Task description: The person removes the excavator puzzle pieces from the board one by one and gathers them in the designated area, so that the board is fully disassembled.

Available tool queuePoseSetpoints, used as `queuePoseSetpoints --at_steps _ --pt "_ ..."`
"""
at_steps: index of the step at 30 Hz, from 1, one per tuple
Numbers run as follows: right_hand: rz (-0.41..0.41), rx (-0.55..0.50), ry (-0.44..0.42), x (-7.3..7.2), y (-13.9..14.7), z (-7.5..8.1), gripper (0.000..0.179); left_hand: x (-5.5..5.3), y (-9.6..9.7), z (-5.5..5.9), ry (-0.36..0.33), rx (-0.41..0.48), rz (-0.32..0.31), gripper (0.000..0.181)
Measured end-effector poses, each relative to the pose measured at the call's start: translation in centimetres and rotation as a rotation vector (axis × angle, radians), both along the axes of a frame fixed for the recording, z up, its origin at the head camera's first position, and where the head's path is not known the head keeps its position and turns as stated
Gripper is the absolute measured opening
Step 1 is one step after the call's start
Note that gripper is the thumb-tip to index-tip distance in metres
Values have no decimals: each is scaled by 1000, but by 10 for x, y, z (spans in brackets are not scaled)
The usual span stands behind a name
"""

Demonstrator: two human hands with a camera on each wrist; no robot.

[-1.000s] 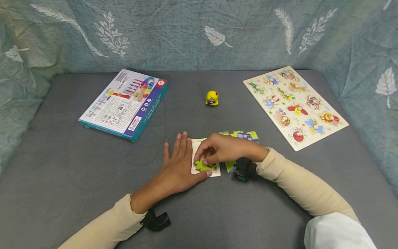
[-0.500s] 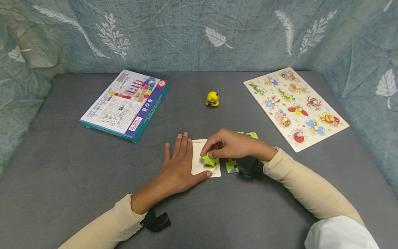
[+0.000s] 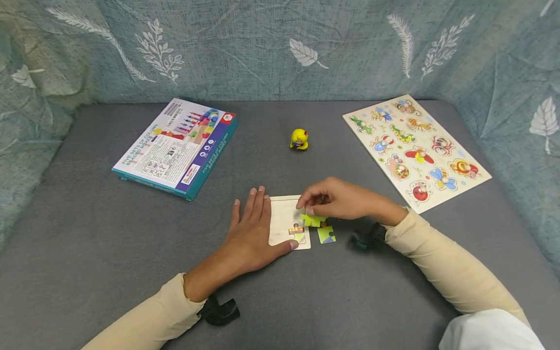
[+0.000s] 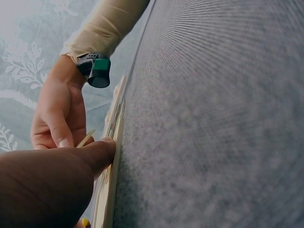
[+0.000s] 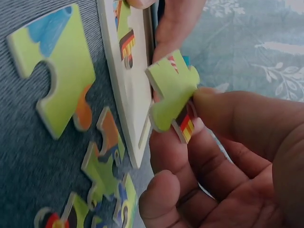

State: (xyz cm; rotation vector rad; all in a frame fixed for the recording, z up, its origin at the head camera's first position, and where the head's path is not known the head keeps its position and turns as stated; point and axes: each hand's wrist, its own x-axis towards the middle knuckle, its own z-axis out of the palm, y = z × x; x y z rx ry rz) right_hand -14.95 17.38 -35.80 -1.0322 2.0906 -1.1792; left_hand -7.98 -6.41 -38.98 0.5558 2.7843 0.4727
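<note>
My left hand (image 3: 250, 234) lies flat with straight fingers along the left side of a pale wooden puzzle tray (image 3: 282, 213), its thumb on the tray's lower edge. Above the tray's right side, my right hand (image 3: 340, 198) pinches a green jigsaw piece (image 5: 173, 90) between thumb and fingers; the piece is tilted and off the tray. One jigsaw piece (image 3: 297, 233) sits in the tray's lower right corner, partly under the left thumb. Just right of the tray lies a loose green-and-blue piece (image 3: 326, 235). Several more loose pieces (image 5: 102, 173) show in the right wrist view, mostly hidden by my right hand in the head view.
A teal bead-set box (image 3: 175, 148) lies at the back left. At the back right rests a wooden insect peg board (image 3: 417, 150). Between them stands a small yellow toy figure (image 3: 299, 139). A patterned cloth (image 3: 245, 53) hangs behind the grey table.
The right hand has lifted the green jigsaw piece from over the tray's lower part and carried it rightward to the tray's right edge. My left hand stays in place.
</note>
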Motion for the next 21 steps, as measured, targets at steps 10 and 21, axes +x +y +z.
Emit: queuePoseSetpoints --at_steps 10,21 --pt "-8 38 -29 2 14 3 11 -1 1 -1 -4 -6 8 115" --pt "31 71 -60 4 31 2 19 0 1 -1 9 3 2 115"
